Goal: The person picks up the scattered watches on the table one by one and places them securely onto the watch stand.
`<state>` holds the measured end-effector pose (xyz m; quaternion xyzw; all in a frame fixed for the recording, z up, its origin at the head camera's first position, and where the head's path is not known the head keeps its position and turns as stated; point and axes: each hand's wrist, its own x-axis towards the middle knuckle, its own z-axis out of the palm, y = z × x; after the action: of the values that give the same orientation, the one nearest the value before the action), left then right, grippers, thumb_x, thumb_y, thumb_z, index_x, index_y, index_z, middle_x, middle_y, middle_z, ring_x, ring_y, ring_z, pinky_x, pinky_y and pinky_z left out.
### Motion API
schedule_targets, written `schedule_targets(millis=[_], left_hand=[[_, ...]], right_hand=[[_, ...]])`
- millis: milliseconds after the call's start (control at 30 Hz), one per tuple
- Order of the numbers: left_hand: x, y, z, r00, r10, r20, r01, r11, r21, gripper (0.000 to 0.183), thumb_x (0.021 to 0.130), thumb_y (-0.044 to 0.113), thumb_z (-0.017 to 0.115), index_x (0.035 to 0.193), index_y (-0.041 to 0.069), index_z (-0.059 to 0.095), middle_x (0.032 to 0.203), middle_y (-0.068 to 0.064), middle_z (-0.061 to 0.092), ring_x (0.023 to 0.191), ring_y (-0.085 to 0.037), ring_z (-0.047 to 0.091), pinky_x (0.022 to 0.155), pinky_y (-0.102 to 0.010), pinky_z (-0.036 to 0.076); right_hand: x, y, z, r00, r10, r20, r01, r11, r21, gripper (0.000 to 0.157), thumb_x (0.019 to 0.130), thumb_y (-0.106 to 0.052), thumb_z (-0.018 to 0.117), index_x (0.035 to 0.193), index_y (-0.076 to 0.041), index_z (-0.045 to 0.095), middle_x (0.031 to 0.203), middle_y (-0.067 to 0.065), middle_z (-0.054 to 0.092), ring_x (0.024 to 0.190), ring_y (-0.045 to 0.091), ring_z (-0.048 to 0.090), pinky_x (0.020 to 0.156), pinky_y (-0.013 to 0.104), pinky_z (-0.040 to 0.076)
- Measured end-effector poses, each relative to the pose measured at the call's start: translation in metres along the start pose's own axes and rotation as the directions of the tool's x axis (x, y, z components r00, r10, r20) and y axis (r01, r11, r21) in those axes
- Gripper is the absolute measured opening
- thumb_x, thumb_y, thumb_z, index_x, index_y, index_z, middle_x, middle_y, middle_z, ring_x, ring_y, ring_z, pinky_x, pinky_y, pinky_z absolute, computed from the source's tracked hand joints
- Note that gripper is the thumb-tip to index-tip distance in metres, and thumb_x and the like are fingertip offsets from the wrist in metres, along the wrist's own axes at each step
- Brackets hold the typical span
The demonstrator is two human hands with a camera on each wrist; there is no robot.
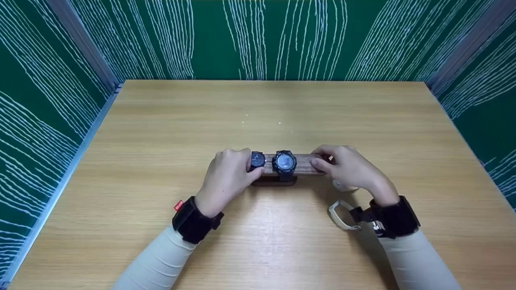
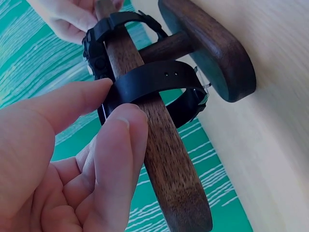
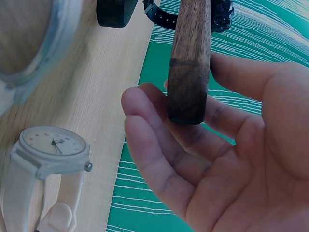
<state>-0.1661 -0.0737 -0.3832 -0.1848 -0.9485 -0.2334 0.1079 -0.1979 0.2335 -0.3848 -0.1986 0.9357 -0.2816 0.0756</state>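
Note:
A dark wooden watch stand [image 1: 304,164] has a horizontal bar on a post and a rounded base [image 2: 231,72]. Two black watches are looped round its bar. My left hand [image 1: 227,173] pinches the left watch [image 2: 140,82] between thumb and index finger, at its strap and case. Beside it, the other black watch [image 1: 284,161], with a round grey face, sits near the bar's middle. My right hand [image 1: 348,165] grips the bar's right end [image 3: 188,92], thumb on one side and fingers round the other.
On the wooden table [image 1: 266,108], a white watch [image 3: 55,145] with a round dial stands below my right hand. A white band loop [image 1: 336,217] lies close to the right wrist strap. Green walls with white lines border the table.

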Motion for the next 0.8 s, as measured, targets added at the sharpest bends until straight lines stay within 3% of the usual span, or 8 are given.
schedule_targets(millis=[233, 567, 800], left_hand=[[-0.0001, 0.0024, 0.0036, 1.000, 0.003, 0.000, -0.003, 1.000, 0.000, 0.036, 0.090, 0.033, 0.088, 0.076, 0.011, 0.062, 0.063, 0.007, 0.051, 0.057, -0.010, 0.050, 0.051, -0.024, 0.045], [0.0000, 0.0038, 0.0068, 1.000, 0.020, -0.013, -0.020, 1.000, 0.011, 0.039, 0.090, 0.036, 0.087, 0.074, 0.012, 0.060, 0.063, 0.007, 0.053, 0.057, -0.010, 0.053, 0.055, -0.027, 0.052], [0.0002, 0.0043, 0.0082, 1.000, 0.027, -0.015, -0.027, 1.000, 0.011, 0.038, 0.090, 0.036, 0.087, 0.075, 0.013, 0.060, 0.063, 0.008, 0.052, 0.057, -0.009, 0.052, 0.053, -0.026, 0.050]], right_hand=[[-0.0002, -0.0010, -0.0003, 1.000, 0.011, 0.009, -0.011, 1.000, 0.017, 0.030, 0.108, -0.031, 0.065, 0.129, -0.010, 0.073, 0.101, 0.005, 0.073, 0.082, 0.018, 0.065, 0.083, 0.042, 0.050], [0.0001, -0.0013, -0.0001, 1.000, 0.008, 0.008, -0.008, 1.000, 0.009, 0.032, 0.108, -0.031, 0.065, 0.129, -0.010, 0.072, 0.101, 0.006, 0.074, 0.079, 0.016, 0.065, 0.082, 0.042, 0.051], [-0.0001, -0.0013, 0.0001, 1.000, 0.008, 0.002, -0.008, 1.000, 0.009, 0.031, 0.108, -0.033, 0.065, 0.128, -0.011, 0.073, 0.103, 0.006, 0.074, 0.087, 0.020, 0.066, 0.084, 0.044, 0.051]])
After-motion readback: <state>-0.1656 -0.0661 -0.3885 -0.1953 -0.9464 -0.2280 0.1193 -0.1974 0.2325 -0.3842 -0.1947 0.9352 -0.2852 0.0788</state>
